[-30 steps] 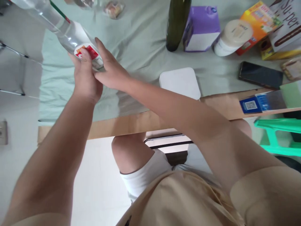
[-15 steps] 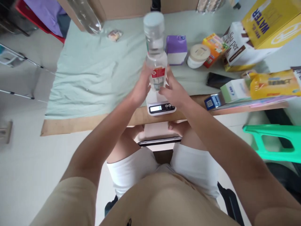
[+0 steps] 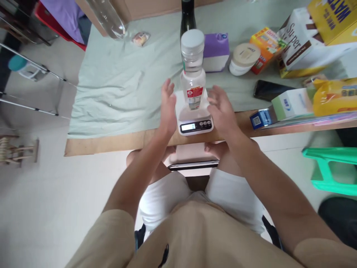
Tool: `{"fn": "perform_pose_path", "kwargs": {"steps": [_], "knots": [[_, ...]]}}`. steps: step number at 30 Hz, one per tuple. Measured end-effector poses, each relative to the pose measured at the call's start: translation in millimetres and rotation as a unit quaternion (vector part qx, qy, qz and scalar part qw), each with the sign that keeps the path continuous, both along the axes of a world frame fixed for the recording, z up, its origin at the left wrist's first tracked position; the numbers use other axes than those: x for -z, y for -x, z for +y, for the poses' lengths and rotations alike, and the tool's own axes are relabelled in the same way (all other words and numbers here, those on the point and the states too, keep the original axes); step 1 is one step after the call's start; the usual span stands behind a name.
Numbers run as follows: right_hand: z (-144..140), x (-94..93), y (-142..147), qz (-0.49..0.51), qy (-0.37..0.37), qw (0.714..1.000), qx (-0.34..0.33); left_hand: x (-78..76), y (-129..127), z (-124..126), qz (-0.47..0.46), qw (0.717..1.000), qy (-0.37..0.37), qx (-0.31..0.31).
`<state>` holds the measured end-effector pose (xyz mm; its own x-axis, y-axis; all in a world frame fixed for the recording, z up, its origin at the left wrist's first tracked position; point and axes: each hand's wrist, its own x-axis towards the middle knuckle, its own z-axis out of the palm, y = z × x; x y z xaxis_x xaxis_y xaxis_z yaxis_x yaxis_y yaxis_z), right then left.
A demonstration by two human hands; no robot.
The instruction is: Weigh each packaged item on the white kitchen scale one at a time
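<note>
White-capped clear bottle [image 3: 193,80] stands upright on yr white scale [image 3: 181,108], red label [image 3: 194,92] twd you. Yr L hand [image 3: 168,111]: fingers loosely spread, nothing gripped, just beside bottle's L side. Yr R hand [image 3: 223,109]: fingers parted, slightly bent, just off its R side, also w/o grip. Display [image 3: 187,127] lit. Purple-&-wht box [image 3: 216,52] behind bottle to R; lidded tub [image 3: 244,59] near box.

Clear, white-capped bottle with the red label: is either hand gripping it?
No, the bottle stands on the white digital scale, with the open left hand and open right hand apart from it.
</note>
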<state>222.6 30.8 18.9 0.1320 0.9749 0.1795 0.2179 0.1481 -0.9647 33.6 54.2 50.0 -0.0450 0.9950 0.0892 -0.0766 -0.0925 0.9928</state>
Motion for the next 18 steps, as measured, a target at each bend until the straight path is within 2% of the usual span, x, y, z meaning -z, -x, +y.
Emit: {"fn": "perform_pose_path", "kwargs": {"steps": [3, 7, 13, 18], "knots": [[-25, 9.7, -18, 0.045, 0.063, 0.990, 0.114, 14.7, 18, -32, 0.036, 0.995, -0.025, -0.085], [-42, 19.2, -30, 0.038, 0.088, 0.989, 0.109, 33.4, 34, -61, 0.102, 0.986, 0.032, -0.124], [-39, 19.8, -20, -0.033, 0.117, 0.991, 0.061, 37.4, 32, -53, 0.097, 0.986, 0.047, -0.127], [-38, 18.5, -17, -0.058, 0.119, 0.989, 0.062, 37.9, 30, -51, 0.119, 0.985, 0.045, -0.114]]}}
